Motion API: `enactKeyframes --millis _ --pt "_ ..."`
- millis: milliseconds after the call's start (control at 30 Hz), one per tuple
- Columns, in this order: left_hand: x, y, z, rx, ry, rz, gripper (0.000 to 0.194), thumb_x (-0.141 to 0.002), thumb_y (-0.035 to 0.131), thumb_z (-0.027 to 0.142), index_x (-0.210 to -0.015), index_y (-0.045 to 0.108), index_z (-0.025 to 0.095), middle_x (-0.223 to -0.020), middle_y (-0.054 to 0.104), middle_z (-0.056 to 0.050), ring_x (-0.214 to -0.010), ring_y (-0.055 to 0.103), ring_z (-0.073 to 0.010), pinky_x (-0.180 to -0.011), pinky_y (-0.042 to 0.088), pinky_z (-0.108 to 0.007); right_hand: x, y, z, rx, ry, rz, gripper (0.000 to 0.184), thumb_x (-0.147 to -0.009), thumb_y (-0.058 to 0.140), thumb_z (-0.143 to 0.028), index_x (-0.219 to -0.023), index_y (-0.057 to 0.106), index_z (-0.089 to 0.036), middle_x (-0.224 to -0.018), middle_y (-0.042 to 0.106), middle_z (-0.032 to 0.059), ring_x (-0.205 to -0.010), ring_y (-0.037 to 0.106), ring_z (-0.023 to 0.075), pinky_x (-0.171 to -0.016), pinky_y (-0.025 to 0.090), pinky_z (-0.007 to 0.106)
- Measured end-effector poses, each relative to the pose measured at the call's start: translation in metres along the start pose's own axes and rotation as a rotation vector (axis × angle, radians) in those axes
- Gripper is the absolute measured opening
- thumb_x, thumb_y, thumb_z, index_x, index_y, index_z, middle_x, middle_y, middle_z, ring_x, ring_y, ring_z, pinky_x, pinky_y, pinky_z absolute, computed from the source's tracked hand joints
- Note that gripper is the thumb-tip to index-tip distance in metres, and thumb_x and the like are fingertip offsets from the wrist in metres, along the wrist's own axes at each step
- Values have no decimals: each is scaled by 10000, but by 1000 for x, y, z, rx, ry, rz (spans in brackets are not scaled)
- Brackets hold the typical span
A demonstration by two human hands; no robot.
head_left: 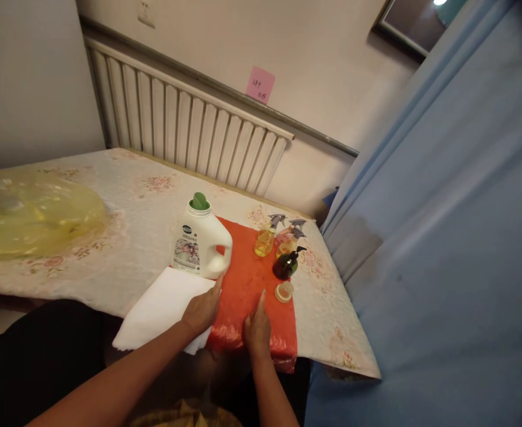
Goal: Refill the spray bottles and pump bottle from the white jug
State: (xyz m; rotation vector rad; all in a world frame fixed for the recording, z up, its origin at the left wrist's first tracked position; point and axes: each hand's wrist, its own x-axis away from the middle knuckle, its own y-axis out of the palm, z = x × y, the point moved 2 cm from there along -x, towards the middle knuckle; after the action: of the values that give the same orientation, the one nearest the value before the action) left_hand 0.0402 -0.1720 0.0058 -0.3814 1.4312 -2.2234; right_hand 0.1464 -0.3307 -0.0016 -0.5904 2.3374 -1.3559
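Note:
My left hand [202,308] lies over the right edge of a folded white cloth [163,308], fingers stretched out and pointing toward the base of a white jug [201,246]. That jug stands upright with a green piece [199,201] in its mouth. On the red plastic sheet [238,284], my right hand [258,332] points one finger forward and holds nothing that I can see. Just ahead of it to the right sits a small pale cap [284,291]. Behind the cap are a dark pump bottle [285,265], a yellow spray bottle [265,240] and a pinkish spray bottle [284,243].
A crumpled yellow plastic bag [34,216] covers the left of the table with its floral cloth [140,231]. A radiator [189,118] runs along the wall behind. A blue curtain [442,237] hangs on the right. A black chair [51,362] is at lower left.

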Motion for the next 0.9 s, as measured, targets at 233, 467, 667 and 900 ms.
enactKeyframes --millis 233,467,667,900 --pt "-2 4 -3 -28 6 24 681 -973 342 145 -1598 71 164 -1257 680 -167 -942 711 -264 -769 479 -337 0 2 0 44 14 8 782 -870 430 -71 -1589 124 -45 -935 751 137 -839 719 266 -734 483 320" --pt "-2 1 0 -46 -7 -6 646 -1003 308 183 -1592 43 173 -1247 682 -160 -953 708 -253 -774 466 -327 1 4 2 49 -7 29 771 -870 418 -65 -1584 130 -30 -932 751 138 -838 718 261 -741 486 315" --pt "-1 1 0 -52 -3 14 618 -1016 282 191 -1591 60 159 -1252 676 -170 -964 706 -258 -774 471 -335 1 5 3 44 -20 41 770 -868 425 -69 -1583 143 -30 -924 750 137 -827 719 266 -732 488 320" --pt "-2 2 0 -39 -9 0 652 -1002 293 191 -1592 17 193 -1260 681 -143 -985 703 -259 -800 471 -340 0 4 2 37 -13 23 791 -858 453 -63 -1583 138 -33 -950 752 132 -852 723 255 -749 492 306"
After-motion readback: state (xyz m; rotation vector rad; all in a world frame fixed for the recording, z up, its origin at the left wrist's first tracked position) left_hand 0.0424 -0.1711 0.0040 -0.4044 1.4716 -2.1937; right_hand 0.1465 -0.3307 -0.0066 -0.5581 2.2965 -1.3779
